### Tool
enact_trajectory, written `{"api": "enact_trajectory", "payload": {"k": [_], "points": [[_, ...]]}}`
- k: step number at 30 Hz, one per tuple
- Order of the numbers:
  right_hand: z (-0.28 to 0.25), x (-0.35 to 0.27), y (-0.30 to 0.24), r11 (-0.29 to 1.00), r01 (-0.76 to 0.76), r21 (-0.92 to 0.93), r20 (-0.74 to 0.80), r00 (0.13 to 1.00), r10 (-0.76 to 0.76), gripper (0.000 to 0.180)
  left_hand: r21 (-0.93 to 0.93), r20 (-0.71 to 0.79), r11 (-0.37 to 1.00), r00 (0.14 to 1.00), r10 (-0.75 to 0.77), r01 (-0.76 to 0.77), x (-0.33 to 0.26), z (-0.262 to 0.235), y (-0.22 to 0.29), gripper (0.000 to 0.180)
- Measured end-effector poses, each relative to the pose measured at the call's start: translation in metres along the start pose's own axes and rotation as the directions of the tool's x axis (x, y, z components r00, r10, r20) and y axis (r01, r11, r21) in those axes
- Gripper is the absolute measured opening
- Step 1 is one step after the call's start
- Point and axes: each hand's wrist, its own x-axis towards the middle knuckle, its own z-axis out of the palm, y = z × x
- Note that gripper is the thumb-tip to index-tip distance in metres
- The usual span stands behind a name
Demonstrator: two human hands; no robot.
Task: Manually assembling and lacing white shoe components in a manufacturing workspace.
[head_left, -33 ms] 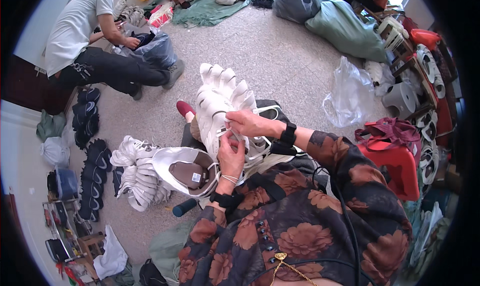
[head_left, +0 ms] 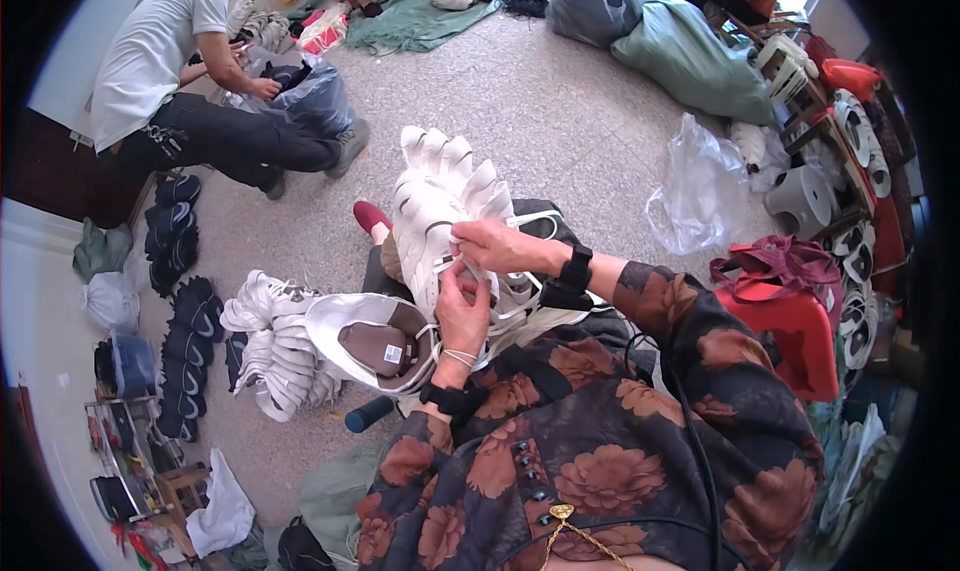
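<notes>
On my lap lies a row of nested white shoe uppers (head_left: 425, 206), fanned out away from me. My left hand (head_left: 463, 316) is closed at the near end of the row, its fingertips pinching a white shoelace beside the eyelets. From the right, my right hand (head_left: 500, 248) meets it, also closed, thumb and finger on the lace just above. Loose lace loops (head_left: 535, 223) hang to the right of the hands. Left of my left wrist, a white shoe upper (head_left: 330, 323) with a brown lining faces up. The exact lace ends are hidden by my fingers.
More bundled white uppers (head_left: 275, 356) lie on the left, near rows of dark uppers (head_left: 190, 356) on the floor. A red stool (head_left: 790, 331) stands at my right, with a clear plastic bag (head_left: 700, 191) beyond. A person (head_left: 165, 56) bends over a grey bag (head_left: 315, 96) at upper left.
</notes>
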Motion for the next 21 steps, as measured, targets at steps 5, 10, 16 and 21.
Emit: {"api": "enact_trajectory", "payload": {"k": [5,10,16,21], "points": [[0.002,-0.006,0.001,0.988,-0.071,0.136,0.011,0.997,0.070,0.014,-0.262,0.066,0.944,0.980,-0.190,0.201,-0.002,-0.003,0.008,0.042],[0.005,-0.017,0.000,0.900,-0.187,0.393,0.027,0.981,0.192,0.012,-0.321,0.100,0.915,0.970,-0.222,0.243,-0.003,-0.006,0.013,0.041],[0.010,-0.009,0.001,0.997,0.064,0.033,-0.076,0.995,-0.061,0.012,-0.326,0.118,0.914,0.970,-0.215,0.242,-0.001,-0.007,0.015,0.041],[0.012,-0.020,0.008,0.969,-0.094,0.230,0.021,0.996,0.092,0.013,-0.338,0.132,0.899,0.959,-0.249,0.280,-0.001,-0.008,0.020,0.039]]}}
